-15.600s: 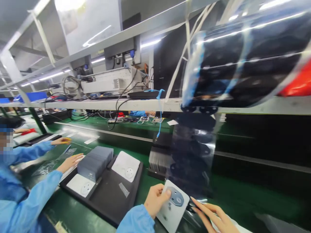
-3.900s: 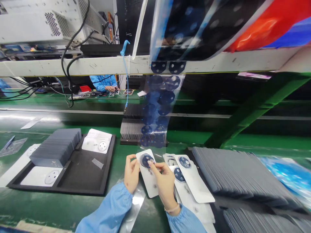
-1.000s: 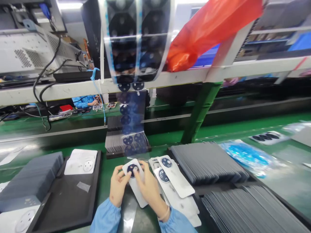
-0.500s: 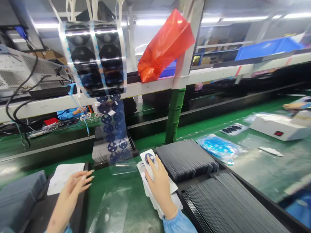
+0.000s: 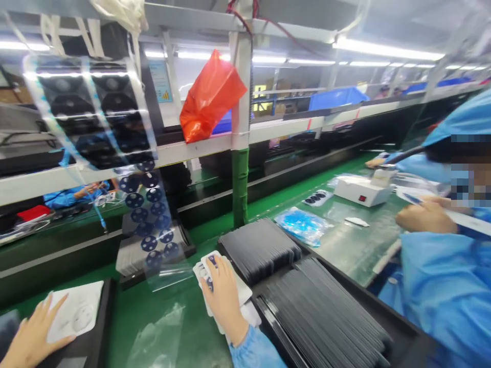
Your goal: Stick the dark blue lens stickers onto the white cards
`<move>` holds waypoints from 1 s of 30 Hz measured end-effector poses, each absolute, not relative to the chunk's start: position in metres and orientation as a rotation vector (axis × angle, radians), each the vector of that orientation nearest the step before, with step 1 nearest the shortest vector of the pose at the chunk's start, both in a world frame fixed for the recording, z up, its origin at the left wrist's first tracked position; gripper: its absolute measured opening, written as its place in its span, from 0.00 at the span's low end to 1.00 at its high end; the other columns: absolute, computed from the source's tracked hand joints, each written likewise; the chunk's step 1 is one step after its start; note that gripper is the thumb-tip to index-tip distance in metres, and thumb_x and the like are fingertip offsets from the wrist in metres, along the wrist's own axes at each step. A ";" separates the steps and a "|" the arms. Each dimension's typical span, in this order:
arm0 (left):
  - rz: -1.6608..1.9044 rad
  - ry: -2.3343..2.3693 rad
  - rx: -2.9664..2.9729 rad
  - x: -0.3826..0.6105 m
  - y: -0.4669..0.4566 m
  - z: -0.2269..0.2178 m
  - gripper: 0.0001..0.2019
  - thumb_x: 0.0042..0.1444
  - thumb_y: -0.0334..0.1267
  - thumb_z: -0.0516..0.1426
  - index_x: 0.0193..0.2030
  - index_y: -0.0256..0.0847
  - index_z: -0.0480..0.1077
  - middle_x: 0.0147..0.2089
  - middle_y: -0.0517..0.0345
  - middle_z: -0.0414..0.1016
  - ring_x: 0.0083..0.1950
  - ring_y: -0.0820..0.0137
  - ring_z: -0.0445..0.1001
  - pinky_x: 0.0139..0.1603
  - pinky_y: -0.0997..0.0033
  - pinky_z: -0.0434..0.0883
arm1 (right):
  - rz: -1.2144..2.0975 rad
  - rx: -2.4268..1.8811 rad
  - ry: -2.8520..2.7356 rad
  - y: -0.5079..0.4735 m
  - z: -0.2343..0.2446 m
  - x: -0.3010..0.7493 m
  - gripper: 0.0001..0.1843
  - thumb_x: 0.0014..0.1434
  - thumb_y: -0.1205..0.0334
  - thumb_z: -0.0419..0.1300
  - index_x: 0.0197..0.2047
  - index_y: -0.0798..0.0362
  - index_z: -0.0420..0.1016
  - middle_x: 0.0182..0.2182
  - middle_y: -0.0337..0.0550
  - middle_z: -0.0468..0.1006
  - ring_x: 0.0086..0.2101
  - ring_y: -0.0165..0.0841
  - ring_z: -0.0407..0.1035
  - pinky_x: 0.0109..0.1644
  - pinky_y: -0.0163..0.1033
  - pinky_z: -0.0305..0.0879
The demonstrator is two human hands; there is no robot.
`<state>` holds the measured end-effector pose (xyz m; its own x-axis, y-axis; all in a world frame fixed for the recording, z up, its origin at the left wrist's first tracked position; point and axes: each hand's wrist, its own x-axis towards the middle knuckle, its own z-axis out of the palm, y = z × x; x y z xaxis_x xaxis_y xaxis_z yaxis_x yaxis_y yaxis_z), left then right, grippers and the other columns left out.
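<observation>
My right hand (image 5: pixel 223 296) lies flat, fingers stretched, on a small stack of white back covers (image 5: pixel 243 294) with round dark camera rings, on the green belt. My left hand (image 5: pixel 32 335) is at the lower left, fingers spread, resting on a white cover (image 5: pixel 79 314) in a black tray (image 5: pixel 100 335). A clear strip of dark round stickers (image 5: pixel 151 225) hangs from a big roll (image 5: pixel 95 115) down to the belt between my hands.
Rows of dark grey plates (image 5: pixel 322 312) fill black trays right of my right hand. A co-worker in blue (image 5: pixel 441 286) works at the right by a white box (image 5: pixel 360 191). A blue bag (image 5: pixel 301 225), red bag (image 5: pixel 209 99) and green post (image 5: pixel 240 186) stand behind.
My right hand set the cover it held onto the stack. My left hand let go and moved left to the white cover in the tray. The view swung right.
</observation>
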<state>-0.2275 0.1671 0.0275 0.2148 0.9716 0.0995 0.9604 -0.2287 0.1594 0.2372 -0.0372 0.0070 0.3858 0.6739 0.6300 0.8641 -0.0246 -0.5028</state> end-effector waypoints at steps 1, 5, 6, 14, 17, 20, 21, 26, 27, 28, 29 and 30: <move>0.187 1.948 2.474 -0.228 0.164 0.029 0.41 0.33 0.63 0.56 0.59 0.54 0.63 0.69 0.56 0.58 0.72 0.42 0.45 0.65 0.37 0.48 | -0.264 -1.720 -1.368 -0.038 0.012 0.235 0.22 0.62 0.61 0.56 0.59 0.54 0.69 0.57 0.57 0.70 0.58 0.49 0.62 0.58 0.57 0.63; -0.160 2.026 2.566 -0.207 0.146 0.047 0.51 0.34 0.49 0.60 0.68 0.35 0.54 0.72 0.34 0.45 0.73 0.46 0.45 0.67 0.42 0.47 | -0.184 -1.579 -1.423 -0.036 0.023 0.226 0.20 0.64 0.55 0.53 0.57 0.52 0.69 0.55 0.55 0.72 0.55 0.48 0.65 0.54 0.57 0.66; -0.212 2.014 2.556 -0.201 0.144 0.051 0.52 0.34 0.48 0.61 0.69 0.34 0.52 0.73 0.33 0.42 0.73 0.47 0.43 0.67 0.42 0.46 | -0.159 -1.551 -1.430 -0.034 0.024 0.225 0.20 0.65 0.54 0.52 0.57 0.51 0.70 0.55 0.54 0.72 0.55 0.48 0.66 0.53 0.57 0.66; 0.059 1.815 2.558 -0.198 0.147 0.049 0.38 0.36 0.43 0.66 0.59 0.47 0.67 0.71 0.44 0.53 0.71 0.54 0.52 0.69 0.52 0.45 | -0.058 -1.471 -1.447 -0.027 0.032 0.217 0.19 0.65 0.50 0.51 0.53 0.50 0.71 0.52 0.50 0.75 0.50 0.45 0.70 0.50 0.52 0.67; 0.216 1.841 2.541 -0.203 0.140 0.044 0.32 0.44 0.43 0.62 0.60 0.45 0.66 0.69 0.46 0.59 0.70 0.53 0.56 0.69 0.50 0.48 | -0.029 -1.470 -1.454 -0.024 0.034 0.214 0.19 0.65 0.51 0.51 0.54 0.50 0.71 0.52 0.50 0.75 0.51 0.44 0.70 0.51 0.52 0.67; 0.438 1.868 2.488 -0.207 0.130 0.045 0.23 0.50 0.44 0.57 0.53 0.43 0.72 0.62 0.47 0.70 0.66 0.54 0.63 0.69 0.53 0.51 | 0.011 -1.450 -1.443 -0.020 0.035 0.211 0.19 0.65 0.51 0.51 0.54 0.50 0.70 0.52 0.51 0.75 0.51 0.45 0.69 0.52 0.52 0.66; 0.507 1.883 2.460 -0.206 0.126 0.048 0.19 0.52 0.46 0.56 0.49 0.43 0.74 0.59 0.48 0.74 0.63 0.54 0.66 0.68 0.54 0.53 | 0.025 -1.441 -1.436 -0.019 0.034 0.210 0.19 0.65 0.51 0.51 0.54 0.50 0.71 0.52 0.51 0.74 0.51 0.45 0.69 0.53 0.53 0.66; 1.015 1.869 2.019 -0.169 0.091 0.073 0.22 0.59 0.56 0.49 0.46 0.42 0.72 0.45 0.49 0.80 0.47 0.55 0.78 0.48 0.59 0.72 | 0.041 -1.438 -1.419 -0.011 0.034 0.208 0.20 0.65 0.52 0.52 0.56 0.51 0.68 0.57 0.54 0.69 0.55 0.46 0.65 0.55 0.55 0.65; 1.163 1.726 1.824 -0.155 0.083 0.079 0.24 0.57 0.57 0.52 0.50 0.40 0.70 0.45 0.48 0.80 0.46 0.56 0.78 0.46 0.61 0.74 | 0.038 -1.439 -1.418 -0.009 0.034 0.207 0.20 0.65 0.52 0.52 0.56 0.51 0.68 0.58 0.54 0.68 0.56 0.46 0.64 0.56 0.55 0.64; 1.256 1.569 1.681 -0.139 0.076 0.083 0.26 0.56 0.56 0.54 0.55 0.39 0.66 0.46 0.47 0.80 0.45 0.56 0.78 0.44 0.61 0.75 | 0.036 -1.436 -1.420 -0.008 0.035 0.206 0.21 0.65 0.52 0.52 0.57 0.51 0.67 0.58 0.54 0.67 0.56 0.46 0.64 0.57 0.55 0.64; 1.283 1.451 1.609 -0.122 0.070 0.087 0.28 0.56 0.54 0.55 0.59 0.40 0.63 0.48 0.47 0.78 0.45 0.57 0.79 0.44 0.60 0.75 | 0.037 -1.430 -1.425 -0.006 0.036 0.204 0.21 0.65 0.52 0.52 0.58 0.51 0.66 0.59 0.54 0.66 0.57 0.46 0.63 0.57 0.56 0.64; 1.273 1.385 1.607 -0.105 0.065 0.089 0.27 0.56 0.51 0.55 0.60 0.41 0.63 0.51 0.47 0.77 0.46 0.58 0.78 0.46 0.59 0.74 | 0.041 -1.423 -1.431 -0.005 0.037 0.202 0.21 0.65 0.53 0.52 0.58 0.50 0.65 0.59 0.54 0.66 0.57 0.46 0.63 0.57 0.56 0.63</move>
<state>-0.1055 0.0654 0.0890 -0.0325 0.9676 0.2504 0.3309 -0.2260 0.9162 0.2020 -0.0045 0.0370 0.2792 0.7343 0.6188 0.6979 0.2875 -0.6560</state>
